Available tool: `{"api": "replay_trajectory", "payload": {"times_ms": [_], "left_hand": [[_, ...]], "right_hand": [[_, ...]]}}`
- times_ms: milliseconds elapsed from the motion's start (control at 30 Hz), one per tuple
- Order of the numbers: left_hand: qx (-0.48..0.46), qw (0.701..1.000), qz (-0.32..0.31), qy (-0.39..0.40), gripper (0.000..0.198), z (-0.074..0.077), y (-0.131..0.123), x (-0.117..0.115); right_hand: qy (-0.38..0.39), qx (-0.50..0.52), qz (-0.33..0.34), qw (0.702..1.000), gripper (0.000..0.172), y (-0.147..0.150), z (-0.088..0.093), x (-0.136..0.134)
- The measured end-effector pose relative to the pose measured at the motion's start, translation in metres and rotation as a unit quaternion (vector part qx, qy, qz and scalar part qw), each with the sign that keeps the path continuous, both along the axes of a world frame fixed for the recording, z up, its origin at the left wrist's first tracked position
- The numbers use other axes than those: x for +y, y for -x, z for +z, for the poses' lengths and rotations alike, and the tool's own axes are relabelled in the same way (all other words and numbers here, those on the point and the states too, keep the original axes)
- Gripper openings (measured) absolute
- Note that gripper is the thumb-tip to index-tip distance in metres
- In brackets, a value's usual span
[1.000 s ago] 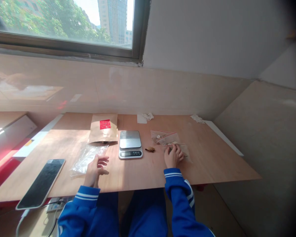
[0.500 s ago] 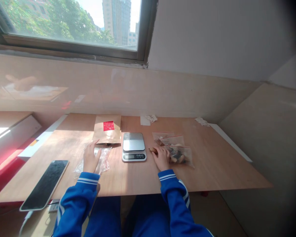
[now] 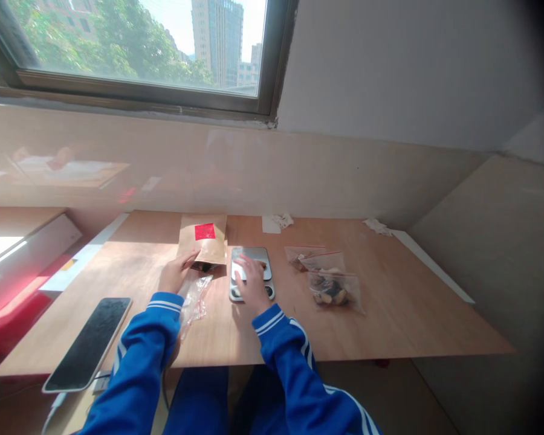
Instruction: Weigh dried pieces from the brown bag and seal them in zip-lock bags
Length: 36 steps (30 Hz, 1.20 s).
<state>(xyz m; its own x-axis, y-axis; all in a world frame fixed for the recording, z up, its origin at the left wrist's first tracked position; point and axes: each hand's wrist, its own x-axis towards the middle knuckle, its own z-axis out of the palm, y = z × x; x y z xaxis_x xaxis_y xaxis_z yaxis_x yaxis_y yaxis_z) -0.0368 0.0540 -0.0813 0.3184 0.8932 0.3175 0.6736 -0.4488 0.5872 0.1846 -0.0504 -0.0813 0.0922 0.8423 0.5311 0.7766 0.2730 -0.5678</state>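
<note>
My left hand (image 3: 176,273) is at the near, open edge of the brown paper bag (image 3: 213,246), its fingers closed on the bag's left corner. Dark contents show in the bag's mouth. A crumpled clear plastic bag (image 3: 196,307) lies just below it, partly under my left wrist. Over the digital kitchen scale (image 3: 268,275) is my right hand (image 3: 252,284), fingers spread, hiding much of the pan and display. A small brown piece (image 3: 263,264), too small to name, sits on the pan beside my fingers.
Several zip bags of dried pieces (image 3: 333,290) lie right of the scale. A phone (image 3: 88,344) with a cable rests at the left front edge. White paper (image 3: 271,224) and crumpled tissue (image 3: 377,226) lie along the back, below the tiled wall and window.
My right hand has moved left from beside the zip bags to above the scale, and a small brown piece now shows there. My left hand has moved from the plastic bag to the paper bag's edge.
</note>
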Motion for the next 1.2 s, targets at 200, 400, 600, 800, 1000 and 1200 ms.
{"api": "replay_trajectory", "payload": {"times_ms": [200, 400, 600, 800, 1000, 1200], "left_hand": [[0.028, 0.995, 0.071, -0.064, 0.040, 0.031, -0.010, -0.019], [-0.018, 0.989, 0.129, -0.071, 0.037, 0.032, -0.020, -0.036], [0.005, 0.987, 0.150, -0.056, 0.035, 0.025, -0.026, -0.047], [0.000, 0.991, 0.132, -0.030, 0.035, 0.032, -0.020, -0.049], [-0.031, 0.991, 0.131, 0.005, 0.034, 0.033, -0.027, -0.053], [-0.079, 0.988, 0.133, 0.013, 0.032, 0.041, -0.030, -0.050]], "right_hand": [[-0.026, -0.118, 0.101, 0.988, 0.048, 0.071, -0.003, 0.001], [0.014, -0.240, 0.020, 0.971, 0.035, 0.089, -0.029, 0.016], [0.014, -0.187, 0.007, 0.982, 0.020, 0.079, -0.014, 0.018], [-0.040, 0.033, 0.049, 0.997, 0.014, 0.044, -0.010, -0.023], [-0.019, 0.033, -0.110, 0.993, 0.023, 0.000, -0.019, -0.027], [0.006, -0.015, -0.110, 0.994, 0.030, -0.001, -0.011, -0.020]]}}
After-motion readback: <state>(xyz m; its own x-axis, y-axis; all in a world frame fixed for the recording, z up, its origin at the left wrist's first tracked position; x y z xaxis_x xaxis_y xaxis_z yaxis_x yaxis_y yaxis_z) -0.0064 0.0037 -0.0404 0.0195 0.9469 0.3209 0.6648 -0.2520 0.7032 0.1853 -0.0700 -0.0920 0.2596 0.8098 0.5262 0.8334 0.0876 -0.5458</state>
